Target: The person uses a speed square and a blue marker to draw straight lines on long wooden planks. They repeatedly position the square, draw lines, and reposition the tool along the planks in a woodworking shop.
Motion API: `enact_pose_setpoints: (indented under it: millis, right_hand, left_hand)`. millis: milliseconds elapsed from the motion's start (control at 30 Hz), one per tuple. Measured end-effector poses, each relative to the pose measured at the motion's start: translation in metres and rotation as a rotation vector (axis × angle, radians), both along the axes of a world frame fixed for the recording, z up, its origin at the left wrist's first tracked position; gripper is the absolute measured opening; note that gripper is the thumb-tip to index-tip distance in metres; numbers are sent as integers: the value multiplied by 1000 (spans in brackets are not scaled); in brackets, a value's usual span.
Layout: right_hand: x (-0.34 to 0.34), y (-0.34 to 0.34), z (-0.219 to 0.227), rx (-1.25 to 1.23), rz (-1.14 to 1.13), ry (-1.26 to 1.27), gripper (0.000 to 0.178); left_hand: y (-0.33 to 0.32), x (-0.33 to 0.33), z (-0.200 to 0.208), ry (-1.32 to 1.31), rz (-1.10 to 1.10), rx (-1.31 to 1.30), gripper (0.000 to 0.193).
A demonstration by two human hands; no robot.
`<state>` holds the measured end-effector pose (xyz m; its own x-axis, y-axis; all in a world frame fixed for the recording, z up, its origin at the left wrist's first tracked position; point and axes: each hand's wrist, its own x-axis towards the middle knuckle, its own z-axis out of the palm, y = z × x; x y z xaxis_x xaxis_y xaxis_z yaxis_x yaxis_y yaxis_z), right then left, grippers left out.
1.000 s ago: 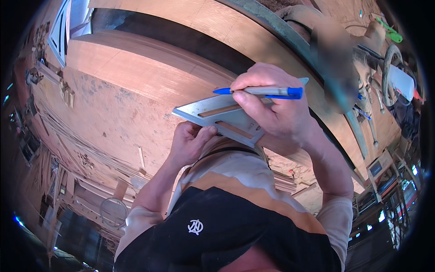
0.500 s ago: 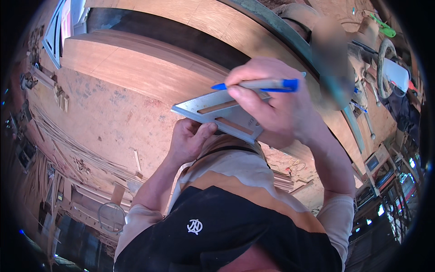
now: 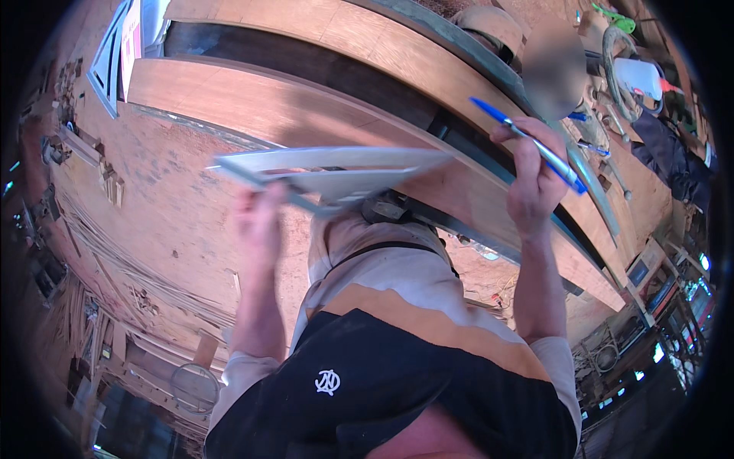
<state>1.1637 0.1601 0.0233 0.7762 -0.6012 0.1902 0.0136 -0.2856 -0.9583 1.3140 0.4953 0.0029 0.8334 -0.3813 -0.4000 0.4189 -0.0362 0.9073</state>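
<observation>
My left hand [image 3: 260, 218], smeared by motion, grips the edge of a silver triangular carpenter's square [image 3: 352, 183] with slots cut in it. The square is tilted, raised off the near wooden board [image 3: 229, 96], at my waist. In my right hand [image 3: 535, 183] is a blue-tipped pen [image 3: 556, 162], pinched between fingers and thumb over the right part of the boards. Its blue tip points up and to the left. A second long board [image 3: 367, 38] lies beyond the near one, with a dark gap between them. Another triangular square [image 3: 105, 73] stands at the boards' far left end.
Across the boards is a person with a cap [image 3: 489, 30], next to a teal metal edge [image 3: 459, 57]. A white container [image 3: 641, 79] and tools lie at the upper right. Thin wood strips [image 3: 130, 249] and offcuts [image 3: 113, 187] litter the dusty floor at left.
My left hand has moved left with the square, lifting it off the board. My right hand has moved right, away from the square, and the pen now points up-left.
</observation>
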Motion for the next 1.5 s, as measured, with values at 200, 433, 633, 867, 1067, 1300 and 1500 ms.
enact_pose_setpoints:
  millis: [200, 433, 633, 867, 1067, 1300, 1500]
  right_hand:
    - [-36, 57, -31, -197, 33, 54, 36]
    - [1, 94, -44, -312, 278, -28, 24]
    - [20, 95, -40, -493, 406, 113, 38]
    - [24, 100, -36, -562, 510, 263, 38]
    - [24, 100, -33, -621, 574, 348, 32]
    - [26, 100, -33, -577, 548, 349, 17]
    - [24, 98, -32, -570, 573, 361, 25]
  left_hand:
    - [43, 109, 129, -1006, -456, 76, 42]
    - [-34, 77, 56, -1529, -887, 449, 42]
    - [-28, 87, 17, -1530, -1045, 496, 43]
    - [-35, 113, 1, -1487, -1107, 421, 41]
    - [-41, 111, 4, -1513, -1071, 385, 34]
    - [-44, 105, 2, -1454, -1069, 340, 31]
    - [-45, 103, 0, -1420, -1024, 342, 23]
